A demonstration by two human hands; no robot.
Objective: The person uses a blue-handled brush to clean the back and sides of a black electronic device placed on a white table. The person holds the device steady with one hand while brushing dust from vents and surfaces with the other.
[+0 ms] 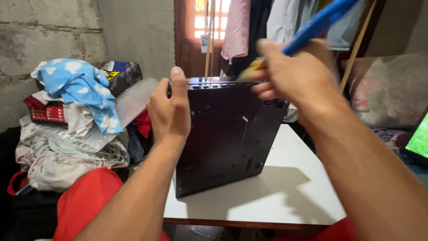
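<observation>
A black laptop (227,134) stands tilted on its edge on the white bench (285,196), its underside turned toward the camera. The base is a flat, dark, glossy panel with small screw holes scattered over it, a row of short vent slots near the lower right corner, and a slightly raised rectangular section across the middle. Its near lower corner rests on the bench; the top edge leans toward the far side and shows a strip of slots along it.

The left hand (169,111) grips the laptop's upper left edge, thumb pointing up along the side and fingers wrapped behind. The right hand (294,73) is closed around a blue-handled brush (312,27), its yellowish tip touching the top edge of the laptop; the hand is blurred.

To the left of the bench lies a heap of clothes (67,143) with a blue cloud-print cloth (80,87) on top. Garments hang at the far side (267,22). A lit screen (419,138) shows at the right edge.
</observation>
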